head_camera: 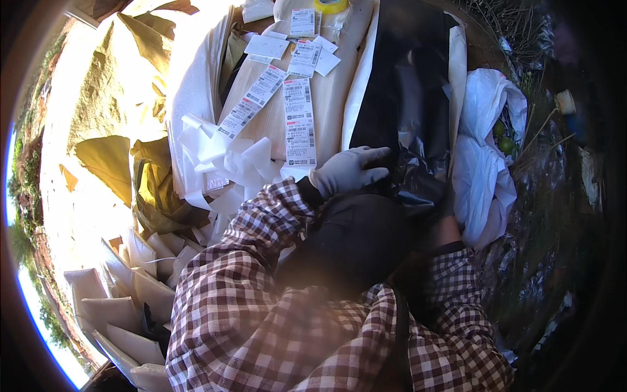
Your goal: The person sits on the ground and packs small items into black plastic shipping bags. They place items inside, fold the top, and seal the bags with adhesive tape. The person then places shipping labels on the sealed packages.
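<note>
My left hand (350,171), in a pale grey glove, lies with spread fingers at the left edge of a pile of black plastic bags (421,103). The plastic looks smooth and glossy, with creases near the front. My right hand (445,203) is at the pile's front right corner, mostly lost in shadow; its grip cannot be made out. A dark cap (352,240) blocks the space between the hands. Left of the pile, strips of printed shipping labels (300,122) lie on a cream-coloured wrapped bundle (264,127). A curled white paper strip (230,157) hangs beside them.
A yellow tape roll (330,5) sits at the far end. On the right, a white plastic bag (485,147) holds round green fruit (506,145). Several pale padded packages (110,313) are heaped at lower left, below yellowish sacking (112,98). Small white cards (267,47) lie near the labels.
</note>
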Available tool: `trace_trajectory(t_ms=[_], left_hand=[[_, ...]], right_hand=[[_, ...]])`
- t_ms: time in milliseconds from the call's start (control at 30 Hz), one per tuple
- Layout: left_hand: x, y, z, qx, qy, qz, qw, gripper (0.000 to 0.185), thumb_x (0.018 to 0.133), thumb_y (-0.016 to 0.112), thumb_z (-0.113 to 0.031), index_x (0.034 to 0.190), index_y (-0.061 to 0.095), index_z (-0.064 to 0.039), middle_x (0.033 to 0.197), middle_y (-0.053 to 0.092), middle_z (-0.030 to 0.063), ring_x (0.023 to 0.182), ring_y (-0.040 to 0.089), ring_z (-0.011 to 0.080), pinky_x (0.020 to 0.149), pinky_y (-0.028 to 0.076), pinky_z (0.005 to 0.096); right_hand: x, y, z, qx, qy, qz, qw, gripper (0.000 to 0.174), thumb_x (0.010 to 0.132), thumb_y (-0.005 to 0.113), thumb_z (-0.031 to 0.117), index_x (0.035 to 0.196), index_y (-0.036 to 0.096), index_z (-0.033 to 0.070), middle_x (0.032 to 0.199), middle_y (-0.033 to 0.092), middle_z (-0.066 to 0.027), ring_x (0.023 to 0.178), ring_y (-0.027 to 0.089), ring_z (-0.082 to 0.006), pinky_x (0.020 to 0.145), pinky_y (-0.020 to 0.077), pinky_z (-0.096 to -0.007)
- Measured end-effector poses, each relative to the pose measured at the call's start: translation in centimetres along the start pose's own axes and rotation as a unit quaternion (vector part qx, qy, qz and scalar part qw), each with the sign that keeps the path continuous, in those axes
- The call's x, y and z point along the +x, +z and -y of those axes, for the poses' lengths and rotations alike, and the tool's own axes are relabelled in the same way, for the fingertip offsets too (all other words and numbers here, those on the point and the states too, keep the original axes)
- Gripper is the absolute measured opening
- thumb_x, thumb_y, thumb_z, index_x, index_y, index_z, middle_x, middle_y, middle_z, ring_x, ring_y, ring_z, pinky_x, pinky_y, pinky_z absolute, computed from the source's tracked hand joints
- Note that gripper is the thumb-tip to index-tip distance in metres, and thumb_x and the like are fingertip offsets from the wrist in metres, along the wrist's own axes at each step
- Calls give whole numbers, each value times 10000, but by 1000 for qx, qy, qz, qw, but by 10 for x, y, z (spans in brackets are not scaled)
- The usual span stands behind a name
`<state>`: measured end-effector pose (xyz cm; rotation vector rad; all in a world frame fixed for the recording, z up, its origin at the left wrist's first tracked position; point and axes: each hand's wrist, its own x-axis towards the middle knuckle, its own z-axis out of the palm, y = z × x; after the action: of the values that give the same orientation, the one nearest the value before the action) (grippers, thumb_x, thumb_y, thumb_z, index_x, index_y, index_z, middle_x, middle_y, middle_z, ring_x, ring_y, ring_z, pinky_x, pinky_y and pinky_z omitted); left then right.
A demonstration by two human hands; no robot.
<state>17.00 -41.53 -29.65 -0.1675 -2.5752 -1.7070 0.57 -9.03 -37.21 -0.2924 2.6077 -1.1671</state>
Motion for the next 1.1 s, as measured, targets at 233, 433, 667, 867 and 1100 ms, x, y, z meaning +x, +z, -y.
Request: trace_trajectory(t_ms=[233,433,667,867,1100], left_hand=[[-165,-19,133,61,-258,-265,927,805,825,815,-269,1450,406,30,1373,552,205,1289,516,314,1083,416,390],[-132,-10,139,-224,-293,-236,899,462,853,732,-93,1274,590,33,1161,666,114,1092,601,183,953,475,336],[-120,-37,109,-102,-173,-265,943,168,936,698,-132,1077,714,-42,911,667,-31,814,576,64,761,471,227],[-128,-38,128,-203,-242,-235,919,153,948,663,-90,1080,696,-22,982,705,-22,862,604,54,781,491,232],[-137,-63,87,192,-167,-313,915,615,880,695,-59,1428,428,26,1363,533,225,1266,515,339,1072,414,439]], right_hand=[[-31,-30,111,24,-107,-161,981,404,1052,482,176,1400,504,-29,1408,544,-152,1326,489,-242,1126,357,-336],[-52,54,266,-84,-447,70,888,451,892,693,117,1327,597,46,1375,574,-138,1302,530,-302,1102,405,-391],[-39,150,237,-149,-362,237,889,609,847,720,313,1381,550,75,1411,536,-139,1310,501,-309,1122,384,-427],[-28,145,235,-220,-453,174,846,615,855,707,332,1398,540,96,1425,525,-123,1353,457,-305,1140,361,-438],[83,32,190,-201,-75,-49,975,1071,795,740,594,1519,279,-46,1572,274,-283,1453,317,-403,1179,305,-447]])
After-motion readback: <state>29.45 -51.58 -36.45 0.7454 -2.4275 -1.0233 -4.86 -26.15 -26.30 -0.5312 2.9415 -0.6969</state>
